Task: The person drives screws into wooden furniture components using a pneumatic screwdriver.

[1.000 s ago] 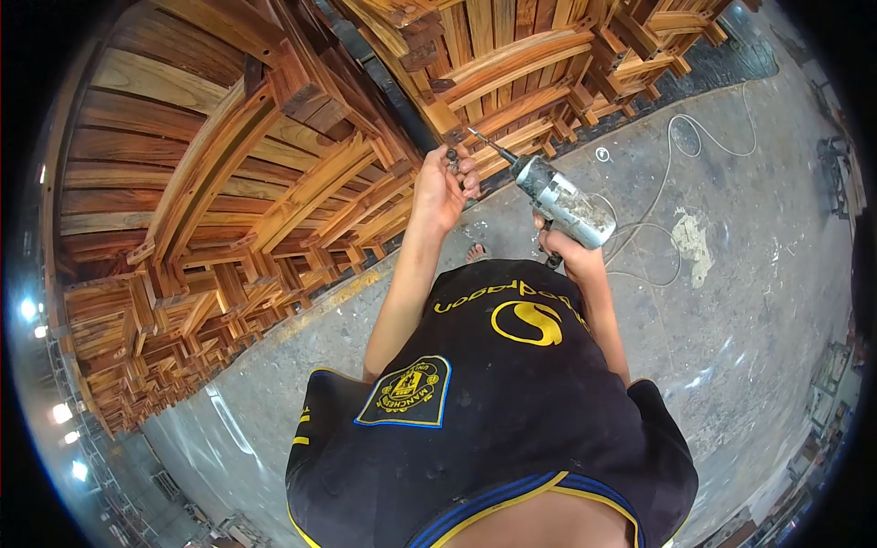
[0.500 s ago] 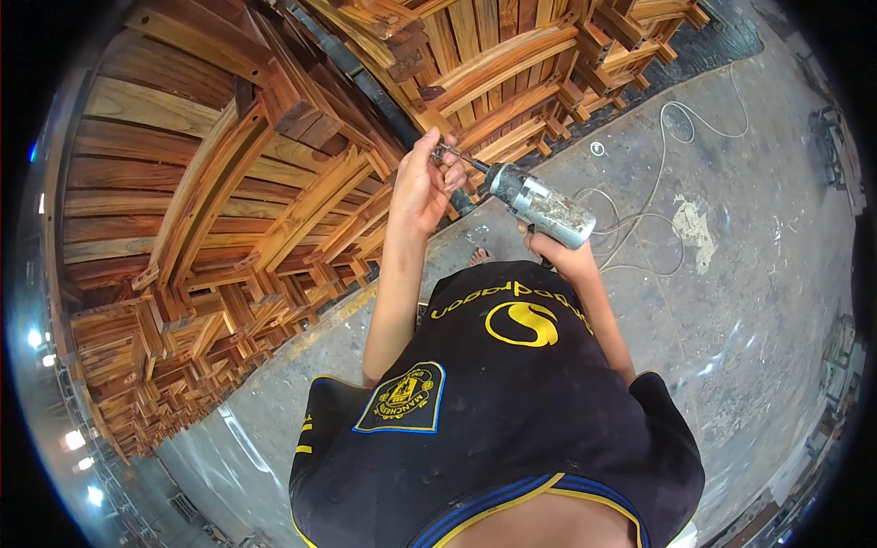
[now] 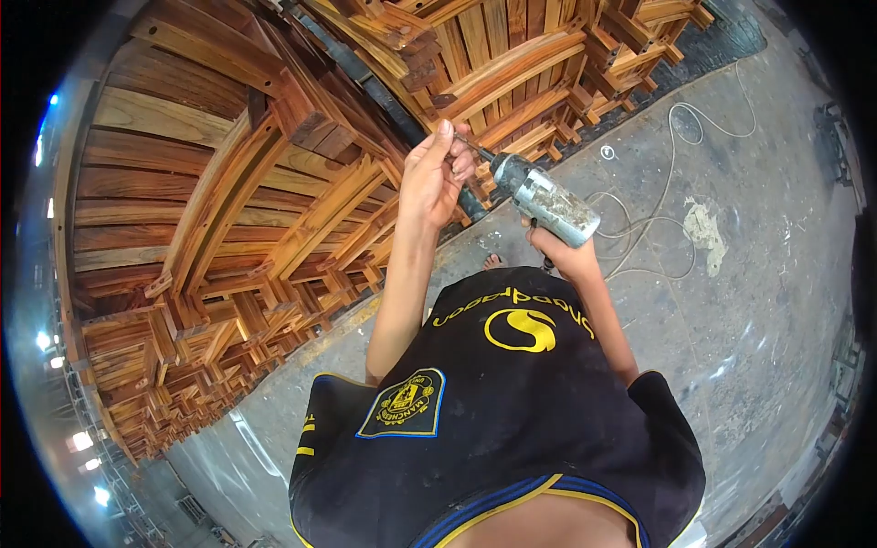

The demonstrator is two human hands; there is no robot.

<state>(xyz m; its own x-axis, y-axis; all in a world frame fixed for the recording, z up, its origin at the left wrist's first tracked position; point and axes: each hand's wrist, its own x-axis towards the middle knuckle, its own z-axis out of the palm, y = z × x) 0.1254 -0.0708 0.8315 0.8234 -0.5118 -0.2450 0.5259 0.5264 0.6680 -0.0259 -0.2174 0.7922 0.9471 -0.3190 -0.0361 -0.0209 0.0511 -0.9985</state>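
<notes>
Here, gripping a scuffed silver power tool point(image 3: 555, 208) in the right hand point(image 3: 559, 251). Holding the left hand point(image 3: 429, 183) curled at the tool's bit point(image 3: 473, 146), ahead of that grip; cannot tell whether pinching it.

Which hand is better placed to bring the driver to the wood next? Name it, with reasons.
The right, most likely: the right hand grips the power driver, while the left hand is at the tip of the bit.
</notes>
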